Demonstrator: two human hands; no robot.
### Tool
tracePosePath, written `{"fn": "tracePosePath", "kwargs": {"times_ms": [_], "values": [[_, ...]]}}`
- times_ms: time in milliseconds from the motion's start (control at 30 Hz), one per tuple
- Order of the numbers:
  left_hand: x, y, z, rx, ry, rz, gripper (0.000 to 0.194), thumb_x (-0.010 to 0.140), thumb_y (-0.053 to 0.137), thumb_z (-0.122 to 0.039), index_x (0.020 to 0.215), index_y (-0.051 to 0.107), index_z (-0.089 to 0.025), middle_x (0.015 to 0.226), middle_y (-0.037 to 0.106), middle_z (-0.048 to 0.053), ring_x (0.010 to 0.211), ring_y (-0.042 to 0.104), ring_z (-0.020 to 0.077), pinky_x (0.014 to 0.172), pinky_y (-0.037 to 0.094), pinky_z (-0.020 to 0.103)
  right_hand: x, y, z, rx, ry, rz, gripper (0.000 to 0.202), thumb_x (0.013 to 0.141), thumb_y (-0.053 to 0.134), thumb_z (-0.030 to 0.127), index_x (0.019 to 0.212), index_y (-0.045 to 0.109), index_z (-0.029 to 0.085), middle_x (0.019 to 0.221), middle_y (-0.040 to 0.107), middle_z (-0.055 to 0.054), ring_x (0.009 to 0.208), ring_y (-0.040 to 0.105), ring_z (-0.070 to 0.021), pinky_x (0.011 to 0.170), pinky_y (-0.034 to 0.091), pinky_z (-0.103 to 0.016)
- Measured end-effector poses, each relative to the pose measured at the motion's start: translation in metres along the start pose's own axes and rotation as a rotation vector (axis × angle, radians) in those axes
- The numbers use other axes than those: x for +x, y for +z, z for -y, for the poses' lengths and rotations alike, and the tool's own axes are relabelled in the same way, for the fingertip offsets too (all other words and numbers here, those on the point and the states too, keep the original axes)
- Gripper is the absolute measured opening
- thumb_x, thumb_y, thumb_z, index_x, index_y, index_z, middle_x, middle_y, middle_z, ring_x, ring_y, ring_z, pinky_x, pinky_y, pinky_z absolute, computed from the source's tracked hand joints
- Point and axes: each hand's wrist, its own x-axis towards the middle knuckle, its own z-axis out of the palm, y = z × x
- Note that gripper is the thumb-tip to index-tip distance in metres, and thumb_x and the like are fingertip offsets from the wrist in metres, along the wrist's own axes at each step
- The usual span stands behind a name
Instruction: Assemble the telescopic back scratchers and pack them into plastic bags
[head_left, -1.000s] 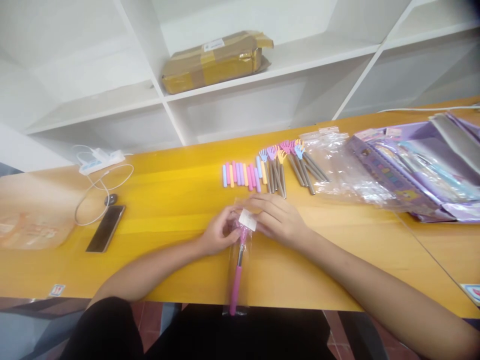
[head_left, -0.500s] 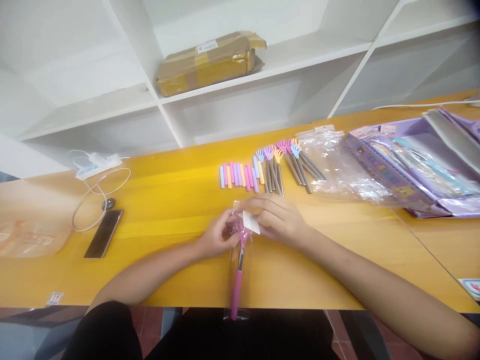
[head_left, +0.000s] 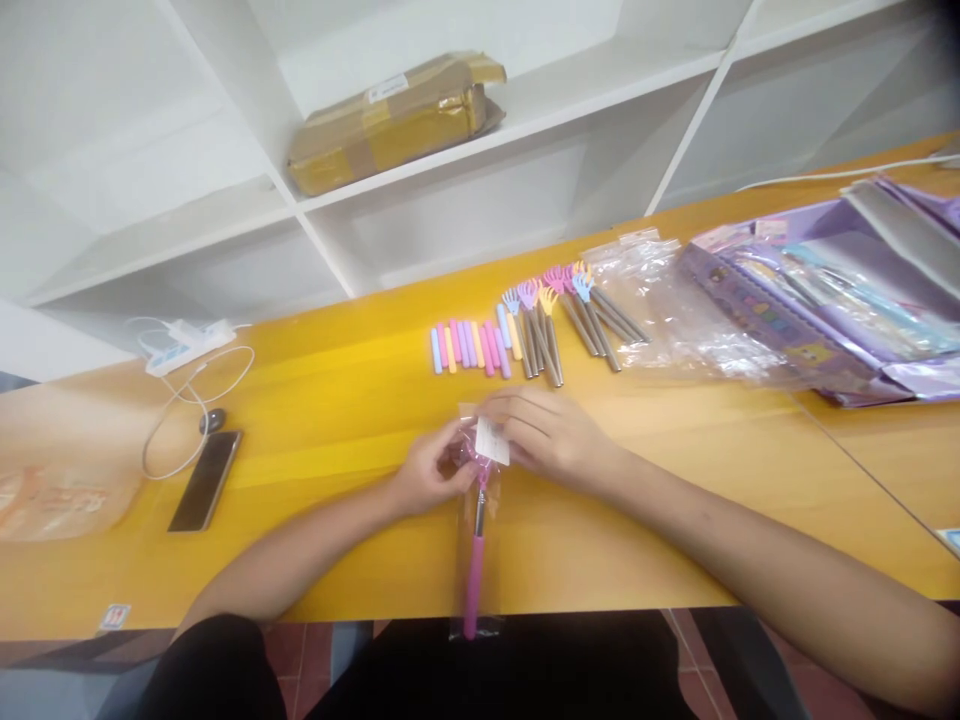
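At pkg (head_left: 479,535), LH (head_left: 430,472) + RH (head_left: 559,435) curled

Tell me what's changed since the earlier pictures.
The white label on the clear bag swung toward the right hand, then back; the view tilted slightly. Nothing visibly gripped or released: the left hand holds the bag with its pink scratcher. The phone stayed put.

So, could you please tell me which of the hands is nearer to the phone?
Left. The left hand is at the bagged scratcher, to the right of the phone; the right hand is farther right.
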Motion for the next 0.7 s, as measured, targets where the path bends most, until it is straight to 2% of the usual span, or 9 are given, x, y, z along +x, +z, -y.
{"fn": "tracePosePath", "kwargs": {"times_ms": [133,267,367,467,533,600,700], "values": [[0.001,0.0,0.0,0.009,-0.014,0.037,0.055,0.096,0.069,-0.033,0.147,0.056,-0.018,0.105,0.072,0.01,0.085,0.068,0.0179,0.081,0.056,0.03,-0.002,0.0,0.002,0.024,0.038,-0.022,0.008,0.1,0.062,0.011,0.103,0.065,0.018,0.112,0.074,-0.013,0.109,0.07,-0.0244,0.09,0.064,-0.042],[0.001,0.001,0.0,-0.023,0.015,0.055,0.056,0.098,0.067,-0.03,0.15,0.052,-0.019,0.107,0.071,0.01,0.087,0.069,0.0185,0.083,0.057,0.031,-0.004,0.001,0.002,0.1,0.143,-0.078,0.015,0.096,0.067,0.008,0.094,0.059,0.021,0.109,0.075,-0.01,0.103,0.072,-0.0223,0.084,0.062,-0.038],[-0.001,0.001,-0.001,-0.034,0.034,0.067,0.054,0.098,0.067,-0.028,0.15,0.052,-0.022,0.116,0.072,0.012,0.096,0.071,0.0209,0.089,0.058,0.034,-0.001,0.0,0.004,0.226,0.341,-0.142,0.021,0.093,0.072,0.012,0.086,0.054,0.022,0.107,0.076,-0.007,0.098,0.074,-0.0197,0.081,0.061,-0.035],[-0.002,0.002,-0.003,-0.042,0.032,0.082,0.055,0.099,0.068,-0.029,0.15,0.049,-0.023,0.13,0.069,0.016,0.113,0.071,0.0254,0.101,0.057,0.04,0.005,0.0,0.006,0.459,0.638,-0.214,0.023,0.095,0.072,0.021,0.083,0.053,0.022,0.1,0.076,-0.005,0.097,0.076,-0.0187,0.085,0.062,-0.034],[-0.003,0.003,-0.003,-0.066,0.032,0.063,0.055,0.099,0.068,-0.032,0.149,0.046,-0.023,0.133,0.066,0.017,0.117,0.07,0.0267,0.103,0.057,0.043,0.008,0.003,0.005,0.622,0.822,-0.265,0.022,0.096,0.073,0.028,0.085,0.056,0.021,0.095,0.076,-0.004,0.093,0.076,-0.0181,0.085,0.063,-0.034],[-0.002,0.005,-0.001,-0.126,0.037,0.016,0.054,0.101,0.067,-0.036,0.148,0.044,-0.023,0.132,0.064,0.017,0.119,0.069,0.0272,0.103,0.057,0.044,0.007,0.008,0.003,0.738,0.925,-0.288,0.023,0.093,0.078,0.035,0.089,0.06,0.021,0.095,0.077,-0.005,0.091,0.076,-0.0182,0.085,0.064,-0.034],[0.001,0.007,0.002,-0.234,0.082,-0.1,0.053,0.103,0.065,-0.038,0.15,0.041,-0.028,0.137,0.06,0.014,0.12,0.068,0.0263,0.101,0.059,0.044,0.003,0.015,-0.002,0.841,0.958,-0.265,0.028,0.09,0.082,0.04,0.097,0.066,0.019,0.104,0.079,-0.008,0.095,0.076,-0.0191,0.089,0.064,-0.037]]}}
